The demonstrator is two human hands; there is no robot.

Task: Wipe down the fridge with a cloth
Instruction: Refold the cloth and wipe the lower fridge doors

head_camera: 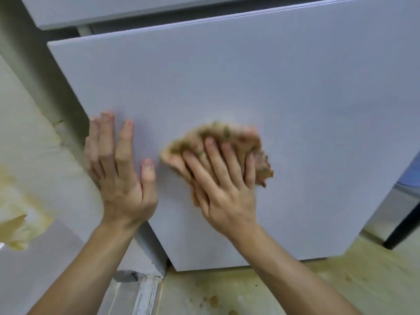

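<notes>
Wiping the lower fridge door, cloth under my right grip.

The fridge door (250,87) fills most of the view. It is a broad, pale, smooth panel, stiff and probably slick, so a cloth should glide over it. It seems to stand a little out from the cabinet, and whatever the fridge holds is hidden behind it. Below it lies the stained floor (295,292). My left grip (120,169) lies flat near the door's left edge, fingers straight and holding nothing, and I judge it steadies the panel. My right grip (225,185), fingers spread wide, presses the cloth (218,137) against the door's lower middle. The cloth is small, soft, light and crumpled, so it may bunch or slip under a flat palm. It is best taken across its middle with a fold gathered under the fingers.
</notes>
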